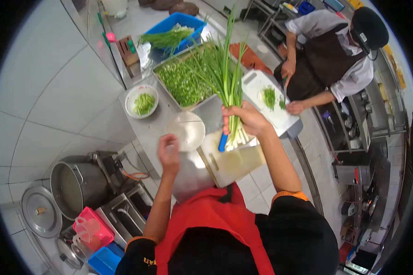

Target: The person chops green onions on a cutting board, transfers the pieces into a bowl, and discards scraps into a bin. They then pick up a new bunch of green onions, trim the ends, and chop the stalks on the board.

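Pale tiles are lining the wall (pixel 46 91) of this kitchen, and we are facing a metal desk (pixel 144 132) crowded with greens. On it, a metal tray (pixel 200 102) is holding chopped greens (pixel 183 82), with a blue tub (pixel 181 18) of uncut stalks beyond and a white bowl (pixel 131 97) of sliced greens to the left. Off to our right, a co-worker (pixel 323 59) is cutting greens on a white board (pixel 281 120).

Our right hand (pixel 248 118) is clasping a bundle of green onions (pixel 233 85) round the lower stems, leaves pointing away from us, white ends hanging out over our cutting board (pixel 243 162). A blue handle (pixel 223 142) is showing beside those ends; whether the same hand is gripping it, we cannot tell. Our left hand (pixel 170 153) is hovering by a white dish (pixel 197 127), blurred, fingers loosely curled with a gap to the thumb and nothing showing between.

We are judging this to be the gathering step, before cutting. The next move is probably calling for laying the bundle flat on our board, ends level, the left hand steadying the stems.
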Motion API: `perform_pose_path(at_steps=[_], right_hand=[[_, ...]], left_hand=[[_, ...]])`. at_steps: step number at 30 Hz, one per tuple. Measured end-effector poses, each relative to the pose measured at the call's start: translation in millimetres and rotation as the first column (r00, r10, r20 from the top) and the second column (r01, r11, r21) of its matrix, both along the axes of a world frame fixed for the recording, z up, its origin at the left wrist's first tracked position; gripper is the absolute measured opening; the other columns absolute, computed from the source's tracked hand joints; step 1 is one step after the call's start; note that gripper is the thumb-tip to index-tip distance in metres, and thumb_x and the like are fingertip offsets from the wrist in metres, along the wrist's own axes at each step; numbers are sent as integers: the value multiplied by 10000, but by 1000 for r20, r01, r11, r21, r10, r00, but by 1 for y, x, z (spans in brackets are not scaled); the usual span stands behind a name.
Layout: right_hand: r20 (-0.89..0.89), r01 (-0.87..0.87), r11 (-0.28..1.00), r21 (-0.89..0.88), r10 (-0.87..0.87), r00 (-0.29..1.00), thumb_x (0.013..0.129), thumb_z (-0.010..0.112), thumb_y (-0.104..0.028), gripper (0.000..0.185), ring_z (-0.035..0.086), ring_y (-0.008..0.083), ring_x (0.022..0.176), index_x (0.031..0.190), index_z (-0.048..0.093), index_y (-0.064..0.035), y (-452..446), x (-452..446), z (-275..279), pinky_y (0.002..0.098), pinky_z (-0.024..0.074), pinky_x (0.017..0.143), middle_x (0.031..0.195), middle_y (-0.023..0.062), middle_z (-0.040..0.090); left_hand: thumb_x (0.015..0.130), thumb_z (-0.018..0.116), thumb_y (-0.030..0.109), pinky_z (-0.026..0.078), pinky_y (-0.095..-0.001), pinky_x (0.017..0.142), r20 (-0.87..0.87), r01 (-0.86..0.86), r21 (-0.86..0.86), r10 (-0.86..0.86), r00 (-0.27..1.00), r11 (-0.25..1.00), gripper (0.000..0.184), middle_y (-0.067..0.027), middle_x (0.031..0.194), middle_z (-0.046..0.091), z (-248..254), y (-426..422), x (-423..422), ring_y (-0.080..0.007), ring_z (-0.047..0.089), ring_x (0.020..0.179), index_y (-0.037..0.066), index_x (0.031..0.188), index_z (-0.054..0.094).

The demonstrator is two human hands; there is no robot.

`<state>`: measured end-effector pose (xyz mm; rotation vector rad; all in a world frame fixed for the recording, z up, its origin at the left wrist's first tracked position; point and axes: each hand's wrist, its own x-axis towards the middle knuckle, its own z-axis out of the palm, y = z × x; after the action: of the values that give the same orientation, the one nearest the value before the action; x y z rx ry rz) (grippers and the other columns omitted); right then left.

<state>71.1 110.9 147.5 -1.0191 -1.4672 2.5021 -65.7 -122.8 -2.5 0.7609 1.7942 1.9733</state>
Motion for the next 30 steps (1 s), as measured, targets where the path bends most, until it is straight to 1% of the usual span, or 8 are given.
perform_pose_path(at_steps=[2,8,12,20,24,26,28,30], right_hand=[[-82,-9,981,-192,-7,997,866,665,-84,188,677,240,605,1016,583,-7,-37,9,-14,377,592,563,738,110,644],[-167,-137,930,-342,83,982,912,587,-158,235,684,301,618,1083,550,-1,-111,30,-30,420,599,580,753,135,642],[-265,-262,849,-458,151,952,948,528,-288,348,687,386,805,1150,550,-5,-137,46,-55,451,597,672,934,212,643],[-382,-244,803,-544,22,924,996,301,-628,784,561,386,1192,1398,367,42,-167,66,-55,490,442,1017,1328,244,505],[-177,-132,948,-290,82,981,1035,295,-545,678,602,287,1094,1322,466,45,-165,79,-47,409,464,956,1202,198,595],[-94,-150,975,-163,136,986,1052,312,-499,618,611,248,1052,1283,516,36,-164,83,-42,373,470,926,1152,175,625],[-3,41,849,527,-46,999,1057,424,-365,445,596,144,876,1183,602,23,-171,81,-34,286,480,809,970,74,644],[-85,186,799,571,-169,982,1021,527,-230,294,562,113,812,1119,634,25,-172,77,-27,271,462,719,915,59,634]], left_hand=[[936,639,217,449,-307,927,352,400,296,-489,798,867,429,-84,1179,574,24,7,35,-178,572,1069,24,1289,490],[865,623,619,442,-346,1020,475,658,578,-854,211,483,961,-169,1337,533,32,-4,33,-262,549,1213,30,1514,228],[890,631,552,570,-265,706,375,668,552,-864,337,500,912,-170,1281,599,58,-1,41,-149,681,763,15,1508,230],[994,522,266,440,-394,1072,516,523,610,-799,309,596,578,-272,1396,490,75,-10,38,-334,525,1283,-52,1440,336],[985,479,276,403,-489,1098,550,467,583,-746,375,665,612,-277,1495,351,78,-8,43,-432,443,1329,-58,1462,291],[974,474,218,397,-505,1103,585,361,727,-803,119,583,602,-266,1514,322,80,-7,43,-440,443,1326,-42,1478,270],[957,476,184,395,-542,1100,605,283,744,-790,99,605,628,-252,1533,292,87,-8,47,-445,419,1341,-29,1497,235],[948,482,176,398,-579,1088,580,294,704,-762,287,646,651,-241,1544,273,92,-7,49,-452,371,1369,-17,1509,212]])
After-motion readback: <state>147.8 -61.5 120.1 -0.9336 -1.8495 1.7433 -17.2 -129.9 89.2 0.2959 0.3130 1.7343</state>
